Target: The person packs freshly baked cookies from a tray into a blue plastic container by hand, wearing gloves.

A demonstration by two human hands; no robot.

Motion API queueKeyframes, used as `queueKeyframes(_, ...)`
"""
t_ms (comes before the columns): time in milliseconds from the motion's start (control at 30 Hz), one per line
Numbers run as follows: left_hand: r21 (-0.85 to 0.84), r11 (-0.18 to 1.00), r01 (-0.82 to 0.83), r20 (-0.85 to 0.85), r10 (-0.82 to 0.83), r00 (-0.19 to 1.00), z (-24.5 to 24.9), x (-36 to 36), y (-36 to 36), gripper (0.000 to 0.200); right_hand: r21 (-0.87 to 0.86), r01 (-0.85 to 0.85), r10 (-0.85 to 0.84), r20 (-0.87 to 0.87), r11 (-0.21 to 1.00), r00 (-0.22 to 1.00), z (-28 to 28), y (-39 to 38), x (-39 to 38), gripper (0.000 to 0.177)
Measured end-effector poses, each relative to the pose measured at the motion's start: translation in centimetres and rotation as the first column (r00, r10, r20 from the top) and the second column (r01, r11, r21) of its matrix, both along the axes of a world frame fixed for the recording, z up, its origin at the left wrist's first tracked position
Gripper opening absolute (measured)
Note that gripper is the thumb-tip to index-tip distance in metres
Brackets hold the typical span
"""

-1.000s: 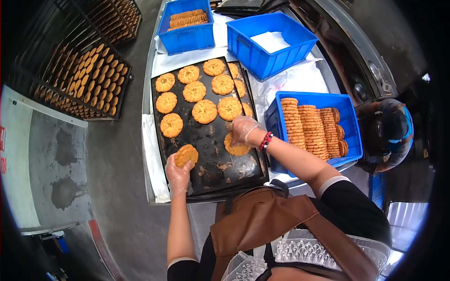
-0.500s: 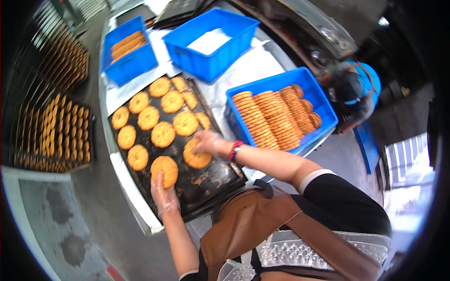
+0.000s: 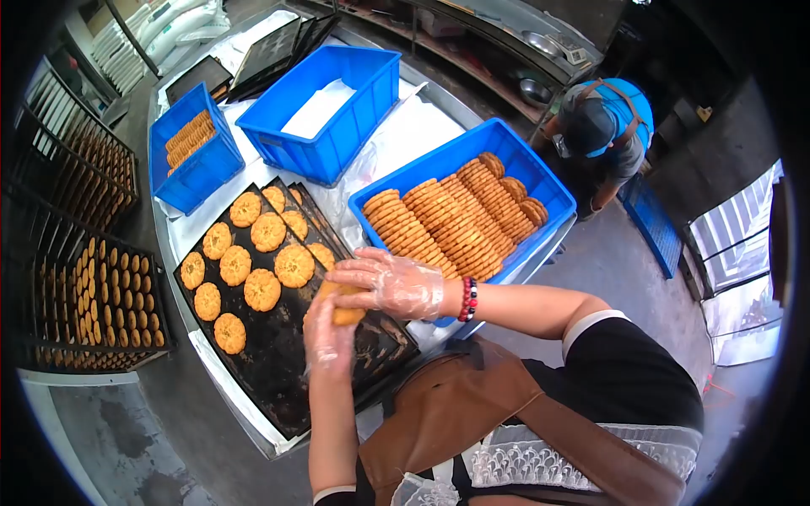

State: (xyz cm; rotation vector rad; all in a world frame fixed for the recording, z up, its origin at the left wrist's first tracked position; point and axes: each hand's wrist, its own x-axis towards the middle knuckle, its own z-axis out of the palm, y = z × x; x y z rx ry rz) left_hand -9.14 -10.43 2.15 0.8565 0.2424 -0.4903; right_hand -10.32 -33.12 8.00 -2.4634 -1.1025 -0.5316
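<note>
Both of my hands wear thin clear gloves and meet above the near end of a black baking tray (image 3: 278, 371). My left hand (image 3: 327, 341) holds round golden cookies (image 3: 344, 315) from below, and my right hand (image 3: 390, 285) presses on them from above. Several more cookies (image 3: 263, 289) lie in rows on the far half of the tray. Just right of my hands a blue crate (image 3: 540, 190) holds several upright rows of stacked cookies (image 3: 447, 221).
An empty blue crate lined with white paper (image 3: 325, 110) and a smaller blue crate with some cookies (image 3: 192, 152) stand farther back. Racks of cookie trays (image 3: 101, 287) stand at the left. A person in a blue top (image 3: 603, 126) crouches beyond the table.
Both hands lifted their cookies off the tray and brought them together into one stack. The camera turned right, so the tray and crates now sit further left.
</note>
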Motion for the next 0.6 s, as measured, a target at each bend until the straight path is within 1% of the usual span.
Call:
queueKeyframes(33,-0.053,0.997,0.053,0.047,-0.05,0.998,0.9,0.4,-2.5,0.049,0.003,-0.004,0.004,0.007,1.0,1.0,0.2,-2.0,0.3,0.059)
queueKeyframes(67,-0.049,0.998,0.048,0.05,-0.046,0.998,2.1,1.2,-4.4,0.049,0.052,-0.046,0.048,-0.027,0.998,0.998,0.5,-4.1,1.0,0.054)
queueKeyframes(100,-0.094,0.991,0.093,-0.057,-0.098,0.993,3.4,2.1,-6.2,0.049,0.102,-0.091,0.097,-0.061,0.991,0.993,0.8,-6.3,1.7,0.048)
queueKeyframes(133,-0.143,0.981,0.129,-0.163,-0.151,0.975,4.2,2.5,-7.7,0.049,0.165,-0.071,0.078,-0.032,0.984,0.996,1.0,-8.6,2.3,0.045)
queueKeyframes(167,-0.136,0.984,0.118,-0.163,-0.14,0.977,4.5,2.7,-9.0,0.049,0.212,-0.042,0.046,-0.013,0.976,0.999,1.4,-10.9,3.1,0.048)
queueKeyframes(233,0.082,0.992,0.1,-0.179,-0.085,0.98,4.8,3.0,-11.2,0.055,0.198,0.09,-0.093,0.006,0.976,0.996,0.3,-15.8,5.3,0.045)
queueKeyframes(300,0.095,0.992,0.078,-0.169,-0.061,0.984,3.2,2.7,-12.5,0.059,0.167,0.305,-0.294,-0.087,0.938,0.952,-1.5,-19.4,7.4,0.038)
queueKeyframes(333,0.166,0.983,0.084,-0.184,-0.052,0.982,2.7,2.4,-13.3,0.056,0.126,0.403,-0.373,-0.206,0.907,0.905,-1.6,-20.4,8.1,0.035)
queueKeyframes(367,0.234,0.968,0.089,-0.197,-0.043,0.979,2.3,2.1,-14.1,0.054,0.135,0.397,-0.366,-0.207,0.908,0.908,-2.7,-21.4,9.2,0.035)
queueKeyframes(433,0.263,0.961,0.091,-0.221,-0.032,0.975,2.2,1.5,-15.1,0.051,0.061,0.424,-0.388,-0.307,0.903,0.869,-5.8,-22.8,11.4,0.037)
queueKeyframes(467,0.304,0.947,0.107,-0.202,-0.046,0.978,2.1,1.2,-15.5,0.049,-0.039,0.428,-0.408,-0.391,0.903,0.825,-7.0,-23.4,12.2,0.04)
queueKeyframes(500,0.345,0.931,0.122,-0.185,-0.06,0.981,2.1,1.0,-15.9,0.047,-0.031,0.421,-0.397,-0.399,0.907,0.827,-7.8,-23.3,12.5,0.04)
queueKeyframes(533,0.393,0.912,0.119,-0.129,-0.074,0.989,1.9,0.9,-16.3,0.045,0.013,0.449,-0.385,-0.491,0.894,0.782,-8.9,-23.1,12.7,0.039)
queueKeyframes(567,0.398,0.91,0.118,-0.129,-0.072,0.989,2.0,1.1,-16.8,0.045,0.043,0.483,-0.377,-0.568,0.874,0.732,-9.5,-23.0,12.8,0.038)
queueKeyframes(600,0.5,0.857,0.125,-0.041,-0.121,0.992,2.2,1.7,-17.5,0.045,0.023,0.476,-0.373,-0.587,0.879,0.718,-8.9,-22.8,12.8,0.042)
